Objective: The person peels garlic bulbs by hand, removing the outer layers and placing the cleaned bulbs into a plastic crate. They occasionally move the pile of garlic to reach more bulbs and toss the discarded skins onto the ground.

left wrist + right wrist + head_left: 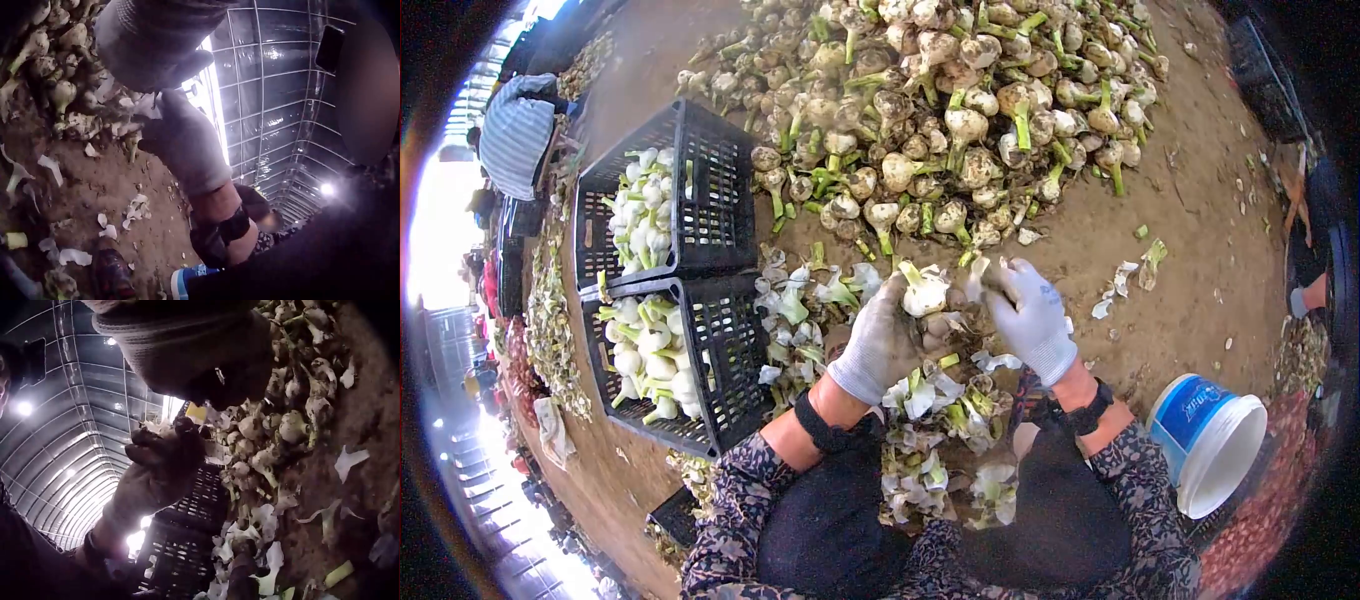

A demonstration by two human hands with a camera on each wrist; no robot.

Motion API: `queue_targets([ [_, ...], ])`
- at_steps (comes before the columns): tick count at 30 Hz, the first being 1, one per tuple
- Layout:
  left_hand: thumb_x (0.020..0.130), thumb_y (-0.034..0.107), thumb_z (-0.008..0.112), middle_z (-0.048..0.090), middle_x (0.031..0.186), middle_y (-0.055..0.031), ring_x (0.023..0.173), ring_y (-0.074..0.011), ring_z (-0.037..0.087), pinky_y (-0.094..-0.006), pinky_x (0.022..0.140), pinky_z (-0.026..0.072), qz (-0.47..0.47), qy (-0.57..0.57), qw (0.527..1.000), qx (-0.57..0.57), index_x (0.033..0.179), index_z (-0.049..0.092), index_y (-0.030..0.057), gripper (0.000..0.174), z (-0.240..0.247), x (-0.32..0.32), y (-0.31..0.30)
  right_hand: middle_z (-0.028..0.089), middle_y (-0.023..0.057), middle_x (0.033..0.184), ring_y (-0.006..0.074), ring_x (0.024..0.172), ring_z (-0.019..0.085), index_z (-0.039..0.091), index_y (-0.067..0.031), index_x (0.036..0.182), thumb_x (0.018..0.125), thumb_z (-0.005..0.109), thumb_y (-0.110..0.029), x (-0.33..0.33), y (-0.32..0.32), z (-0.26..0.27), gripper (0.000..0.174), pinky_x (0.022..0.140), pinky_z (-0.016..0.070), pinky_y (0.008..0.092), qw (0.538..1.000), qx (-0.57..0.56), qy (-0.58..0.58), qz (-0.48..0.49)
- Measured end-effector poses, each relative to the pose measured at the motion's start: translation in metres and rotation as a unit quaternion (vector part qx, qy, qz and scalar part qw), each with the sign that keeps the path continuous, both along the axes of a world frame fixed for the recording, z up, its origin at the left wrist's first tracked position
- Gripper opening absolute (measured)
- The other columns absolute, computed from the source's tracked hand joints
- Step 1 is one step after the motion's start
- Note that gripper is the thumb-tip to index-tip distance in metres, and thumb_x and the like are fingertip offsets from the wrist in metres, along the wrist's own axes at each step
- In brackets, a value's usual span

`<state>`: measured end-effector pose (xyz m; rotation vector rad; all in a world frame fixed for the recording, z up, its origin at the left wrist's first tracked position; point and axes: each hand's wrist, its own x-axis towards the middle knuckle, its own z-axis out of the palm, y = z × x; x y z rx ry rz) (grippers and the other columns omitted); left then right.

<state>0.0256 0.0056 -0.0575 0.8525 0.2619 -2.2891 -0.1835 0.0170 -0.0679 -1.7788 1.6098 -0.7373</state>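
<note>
In the head view, my gloved left hand (880, 340) grips a garlic bulb (925, 292), its pale outer side turned up and a short green stem stub at its top. Just right of it, my gloved right hand (1030, 315) pinches a whitish strip of garlic skin (977, 277) between thumb and fingers. A small gap shows between the strip and the bulb. From the right wrist view, the left hand (159, 465) has its fingers curled under the bulb, whose cut yellowish stem end (197, 412) points upward. Loose peeled skins (940, 395) lie below both hands.
A large heap of unpeeled garlic (960, 120) covers the ground ahead. Two black crates (718, 190) holding cleaned white garlic stand at left. A white and blue bucket (1190, 420) lies tilted at right. Another person (518, 135) bends over at far left.
</note>
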Motion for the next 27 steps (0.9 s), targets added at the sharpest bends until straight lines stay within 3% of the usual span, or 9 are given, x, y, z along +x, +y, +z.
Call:
queue_targets([
  [7, 0.101, 0.029, 0.041, 0.062, 0.103, -0.0121, 0.073, -0.0251, 0.065, -0.0363, 0.062, 0.0564, 0.092, -0.184, 0.974, -0.095, 0.119, 0.049, 0.004, 0.032, 0.028, 0.053, 0.013, 0.059, 0.0189, 0.092, 0.0405, 0.086, 0.057, 0.063, -0.0062, 0.102, 0.077, 0.065, -0.017, 0.004, 0.029, -0.076, 0.027, 0.076, 0.0479, 0.0448, 0.987, 0.012, 0.117, 0.113],
  [8, 0.1, 0.027, 0.041, 0.061, 0.105, -0.0116, 0.081, -0.0255, 0.064, -0.0367, 0.069, 0.0547, 0.016, -0.387, 0.859, -0.336, 0.121, 0.049, 0.0029, 0.033, 0.043, 0.078, 0.03, 0.06, 0.0192, 0.096, 0.0411, 0.089, 0.057, 0.063, -0.0076, 0.109, 0.077, 0.066, -0.017, 0.002, 0.035, -0.091, 0.033, 0.077, 0.0483, 0.0448, 0.967, 0.058, 0.19, 0.161],
  [9, 0.1, 0.026, 0.041, 0.06, 0.107, -0.0112, 0.089, -0.0259, 0.062, -0.037, 0.075, 0.053, -0.01, -0.614, 0.633, -0.47, 0.122, 0.049, 0.0019, 0.034, 0.057, 0.102, 0.048, 0.059, 0.0204, 0.104, 0.0405, 0.095, 0.056, 0.057, -0.0094, 0.123, 0.077, 0.067, -0.018, -0.007, 0.046, -0.113, 0.048, 0.08, 0.0474, 0.0457, 0.944, 0.031, 0.244, 0.218],
  [12, 0.101, 0.025, 0.036, 0.059, 0.114, -0.0151, 0.102, -0.023, 0.06, -0.0373, 0.086, 0.0526, 0.176, -0.473, 0.844, -0.183, 0.127, 0.047, 0.0036, 0.035, 0.1, 0.181, 0.112, 0.055, 0.022, 0.119, 0.0385, 0.107, 0.053, 0.051, -0.009, 0.132, 0.079, 0.066, -0.031, -0.026, 0.094, -0.141, 0.059, 0.095, 0.0389, 0.0491, 0.884, -0.06, 0.344, 0.312],
  [14, 0.101, 0.025, 0.036, 0.059, 0.111, -0.0145, 0.096, -0.0253, 0.062, -0.0407, 0.08, 0.0544, 0.19, -0.557, 0.806, -0.057, 0.126, 0.047, 0.0038, 0.034, 0.135, 0.241, 0.177, 0.051, 0.0229, 0.13, 0.039, 0.116, 0.049, 0.048, -0.0095, 0.134, 0.082, 0.063, -0.034, -0.035, 0.105, -0.159, 0.06, 0.102, 0.0341, 0.0502, 0.858, 0.088, 0.4, 0.312],
  [16, 0.099, 0.025, 0.042, 0.063, 0.107, -0.0119, 0.068, -0.0268, 0.066, -0.0375, 0.057, 0.0561, 0.291, -0.658, 0.695, 0.005, 0.127, 0.048, 0.0059, 0.034, 0.151, 0.299, 0.255, 0.048, 0.0227, 0.133, 0.039, 0.119, 0.047, 0.047, -0.0095, 0.135, 0.085, 0.061, -0.031, -0.05, 0.108, -0.185, 0.057, 0.103, 0.0332, 0.0508, 0.869, 0.036, 0.391, 0.302],
  [18, 0.098, 0.024, 0.047, 0.064, 0.099, -0.0106, 0.065, -0.0255, 0.065, -0.0387, 0.057, 0.0561, 0.351, -0.671, 0.652, 0.038, 0.126, 0.05, 0.0086, 0.032, 0.185, 0.336, 0.33, 0.047, 0.0223, 0.134, 0.0391, 0.121, 0.046, 0.046, -0.0088, 0.135, 0.086, 0.059, -0.027, -0.051, 0.112, -0.185, 0.053, 0.104, 0.0325, 0.0509, 0.871, 0.035, 0.392, 0.294],
  [22, 0.094, 0.02, 0.057, 0.062, 0.08, -0.0069, 0.056, -0.0229, 0.06, -0.0352, 0.048, 0.0526, 0.423, -0.763, 0.473, 0.122, 0.12, 0.054, 0.0153, 0.027, 0.198, 0.428, 0.484, 0.049, 0.0207, 0.13, 0.0385, 0.122, 0.045, 0.05, -0.0063, 0.13, 0.086, 0.058, -0.022, -0.054, 0.113, -0.2, 0.047, 0.105, 0.033, 0.0481, 0.882, 0.035, 0.383, 0.271],
  [27, 0.091, 0.025, 0.059, 0.062, 0.08, -0.0091, 0.053, -0.0229, 0.059, -0.0344, 0.043, 0.0507, 0.475, -0.778, 0.335, 0.238, 0.113, 0.054, 0.0162, 0.025, 0.23, 0.435, 0.578, 0.043, 0.0182, 0.142, 0.036, 0.13, 0.039, 0.046, -0.0077, 0.136, 0.085, 0.06, -0.026, -0.037, 0.099, -0.162, 0.056, 0.11, 0.0276, 0.0457, 0.837, 0.171, 0.43, 0.291],
])
